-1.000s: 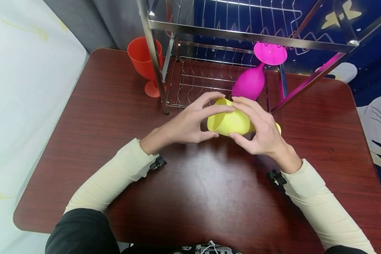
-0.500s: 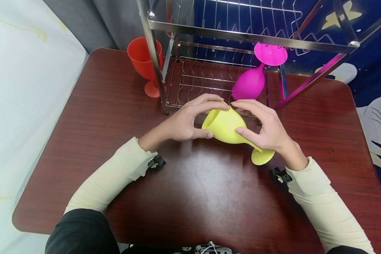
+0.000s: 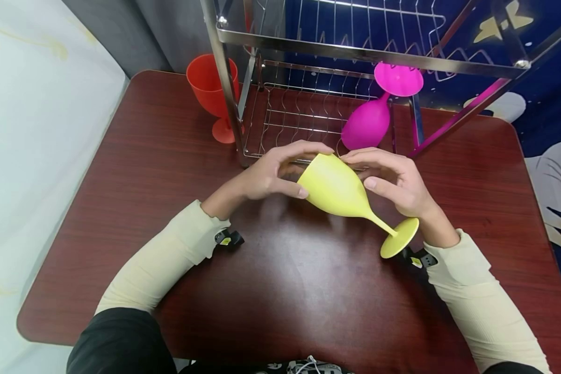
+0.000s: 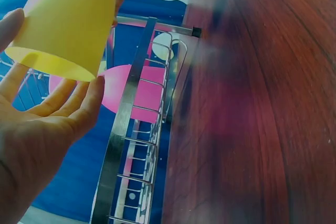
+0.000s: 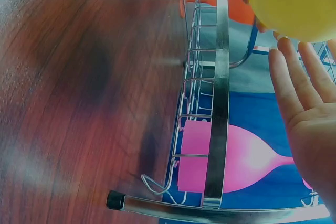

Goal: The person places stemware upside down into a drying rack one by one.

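In the head view a yellow plastic goblet [image 3: 334, 187] hangs tilted over the table, rim up to the left and foot [image 3: 400, 238] down to the right. My left hand [image 3: 271, 176] holds its bowl near the rim, thumb on the near side, fingers beyond; the left wrist view shows those fingers at the rim of the yellow bowl [image 4: 68, 24]. My right hand [image 3: 392, 179] is beside the bowl, its thumb away from it. Its fingers [image 5: 307, 74] look fairly straight in the right wrist view, close to the bowl; whether they touch it is unclear.
A metal dish rack [image 3: 369, 52] with two wire tiers stands at the back of the brown table [image 3: 280, 301]. A magenta goblet [image 3: 366, 124] sits upside down and leaning on its lower tier. One red goblet [image 3: 210, 85] stands upright left of the rack.
The yellow goblet has turned, its foot swinging out from behind the right hand toward the front right. My right hand has shifted slightly right, its thumb leaving the bowl.
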{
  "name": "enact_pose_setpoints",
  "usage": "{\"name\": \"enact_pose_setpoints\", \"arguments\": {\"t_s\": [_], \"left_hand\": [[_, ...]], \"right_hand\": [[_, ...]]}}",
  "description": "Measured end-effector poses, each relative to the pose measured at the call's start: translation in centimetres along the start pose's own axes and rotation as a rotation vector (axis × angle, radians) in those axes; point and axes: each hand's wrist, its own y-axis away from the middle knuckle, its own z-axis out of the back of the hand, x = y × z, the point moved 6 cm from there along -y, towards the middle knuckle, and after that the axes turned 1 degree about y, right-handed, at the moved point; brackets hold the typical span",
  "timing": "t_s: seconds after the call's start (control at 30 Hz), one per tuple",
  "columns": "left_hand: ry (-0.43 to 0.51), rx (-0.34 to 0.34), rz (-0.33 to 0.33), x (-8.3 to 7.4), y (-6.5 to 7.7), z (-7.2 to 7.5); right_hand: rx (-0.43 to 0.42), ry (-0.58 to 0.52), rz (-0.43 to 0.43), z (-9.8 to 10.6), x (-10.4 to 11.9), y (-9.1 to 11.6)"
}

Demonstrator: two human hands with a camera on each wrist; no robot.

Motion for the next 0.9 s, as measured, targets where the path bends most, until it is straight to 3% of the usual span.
{"name": "enact_pose_setpoints", "arguments": {"t_s": [0.3, 0.67, 0.9], "left_hand": [[0.228, -0.032, 0.022, 0.3, -0.3, 0.1], [0.385, -0.048, 0.096, 0.9, -0.3, -0.4], [0.429, -0.087, 0.149, 1.3, -0.2, -0.3]], "right_hand": [[-0.059, -0.152, -0.061, 0.2, 0.3, 0.3], [-0.053, -0.15, 0.154, 0.3, 1.3, -0.3], [-0.076, -0.138, 0.128, -0.1, 1.7, -0.3]]}}
